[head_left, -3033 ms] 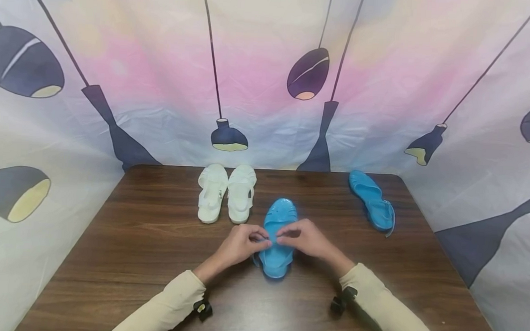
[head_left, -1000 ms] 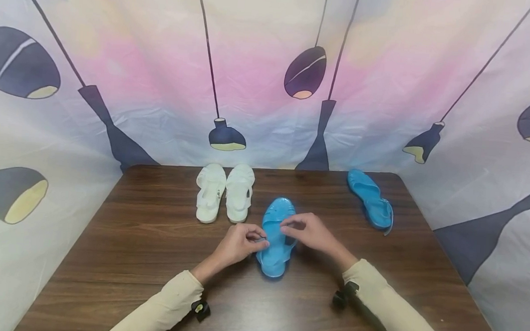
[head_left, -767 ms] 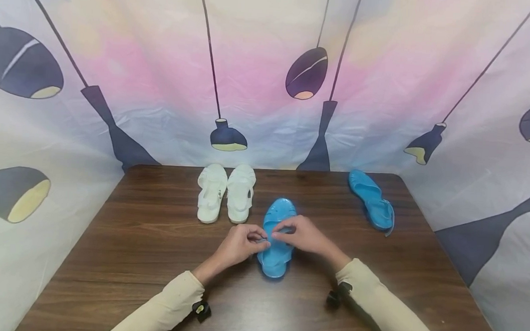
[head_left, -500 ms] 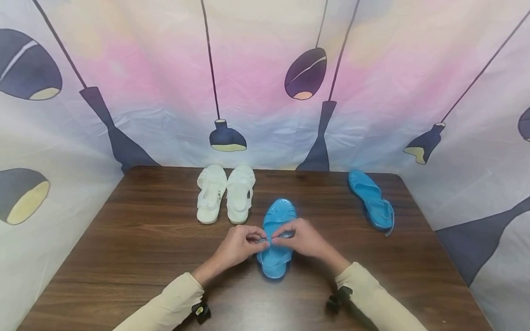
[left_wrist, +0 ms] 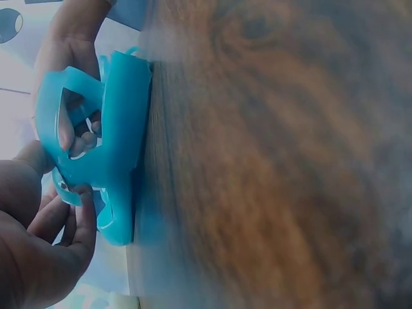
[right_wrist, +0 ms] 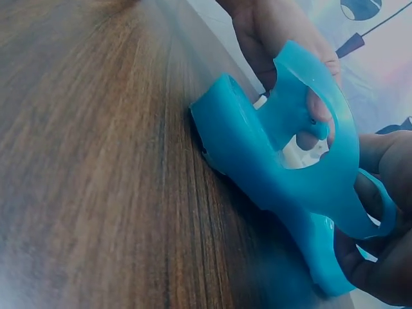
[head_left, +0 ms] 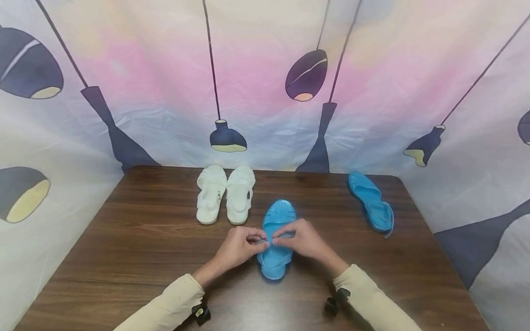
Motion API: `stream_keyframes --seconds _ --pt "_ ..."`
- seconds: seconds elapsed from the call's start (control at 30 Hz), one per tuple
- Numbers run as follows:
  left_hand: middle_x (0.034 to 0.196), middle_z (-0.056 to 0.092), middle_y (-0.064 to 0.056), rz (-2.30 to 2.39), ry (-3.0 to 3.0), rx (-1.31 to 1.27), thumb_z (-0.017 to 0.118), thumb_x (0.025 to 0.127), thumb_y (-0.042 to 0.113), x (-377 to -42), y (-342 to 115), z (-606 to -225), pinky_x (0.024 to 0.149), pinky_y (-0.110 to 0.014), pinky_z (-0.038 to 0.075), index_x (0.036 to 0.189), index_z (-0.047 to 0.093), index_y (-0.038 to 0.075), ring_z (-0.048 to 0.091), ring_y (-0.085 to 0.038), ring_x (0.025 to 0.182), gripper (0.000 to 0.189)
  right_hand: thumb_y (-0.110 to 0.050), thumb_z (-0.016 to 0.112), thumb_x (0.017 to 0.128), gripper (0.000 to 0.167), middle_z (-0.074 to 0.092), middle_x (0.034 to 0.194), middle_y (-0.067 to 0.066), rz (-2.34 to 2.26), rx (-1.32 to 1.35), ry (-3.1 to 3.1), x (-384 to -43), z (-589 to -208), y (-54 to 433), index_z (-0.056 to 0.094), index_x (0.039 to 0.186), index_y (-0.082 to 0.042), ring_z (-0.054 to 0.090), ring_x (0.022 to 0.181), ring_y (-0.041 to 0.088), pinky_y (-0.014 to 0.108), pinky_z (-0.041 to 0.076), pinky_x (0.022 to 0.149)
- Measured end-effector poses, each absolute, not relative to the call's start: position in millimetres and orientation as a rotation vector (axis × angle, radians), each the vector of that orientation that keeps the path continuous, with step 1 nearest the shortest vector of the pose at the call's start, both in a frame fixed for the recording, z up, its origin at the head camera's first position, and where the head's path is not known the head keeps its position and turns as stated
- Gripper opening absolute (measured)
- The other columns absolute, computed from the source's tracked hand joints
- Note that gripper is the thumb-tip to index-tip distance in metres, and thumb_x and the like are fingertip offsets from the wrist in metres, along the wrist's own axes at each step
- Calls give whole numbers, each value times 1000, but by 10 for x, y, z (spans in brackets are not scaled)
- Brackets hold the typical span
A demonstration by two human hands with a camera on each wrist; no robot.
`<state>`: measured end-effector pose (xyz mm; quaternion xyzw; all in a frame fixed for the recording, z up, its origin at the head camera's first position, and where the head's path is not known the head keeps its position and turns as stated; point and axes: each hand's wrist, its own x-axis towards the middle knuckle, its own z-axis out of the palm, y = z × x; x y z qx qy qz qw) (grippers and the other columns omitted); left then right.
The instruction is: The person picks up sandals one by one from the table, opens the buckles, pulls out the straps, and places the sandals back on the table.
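A blue jelly sandal (head_left: 274, 266) rests on the table with its toe pointing away from me. My left hand (head_left: 235, 246) comes in from the left and pinches the sandal's thin strap near a small metal buckle (left_wrist: 63, 185). From the other side my right hand (head_left: 305, 240) pinches the looped strap (right_wrist: 386, 209) between thumb and fingers. In the head view the fingertips of both hands almost meet above the middle of the sandal, covering part of the strap. The wide heel strap (right_wrist: 344, 141) stands up in an arch.
A pair of white sandals (head_left: 209, 215) stands side by side at the back of the brown wooden table (head_left: 129, 258). Another blue sandal (head_left: 366, 191) lies at the back right, its strap hanging loose. A printed cloth (head_left: 162, 70) with lamp pictures surrounds the table.
My right hand drew back a little to the right about a second ago, then returned beside the left fingertips. The left hand has stayed nearly still. The sandal has barely shifted.
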<state>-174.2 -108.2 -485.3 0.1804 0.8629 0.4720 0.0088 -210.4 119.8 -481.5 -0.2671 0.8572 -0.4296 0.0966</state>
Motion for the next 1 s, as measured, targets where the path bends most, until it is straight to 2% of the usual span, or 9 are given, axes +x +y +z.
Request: stream_keyframes --seconds 0.5,0.83,1.0 --pt "88 77 3 1488 2677 548 80 88 14 -1731 -1061 -4840 58 -20 51 94 78 12 63 -3 71 6 -28 79 91 10 77 92 -11 -1282 -757 2547 -2041 -4753 1214 82 98 -20 67 82 8 28 56 71" --pt "92 78 -1 1520 2681 517 81 87 13 -1730 -1069 -4862 69 -20 56 94 78 10 72 -7 84 8 -29 79 92 12 77 93 -10 -1290 -746 2545 -2034 -4767 1192 81 99 -20 67 81 9 29 57 72" --pt "91 78 -1 1517 2678 501 81 87 12 -1734 -1067 -4857 68 -20 56 94 78 10 72 -7 83 8 -29 78 92 12 77 93 -10 -1294 -742 2537 -2013 -4767 1199 81 98 -19 67 80 9 29 57 72"
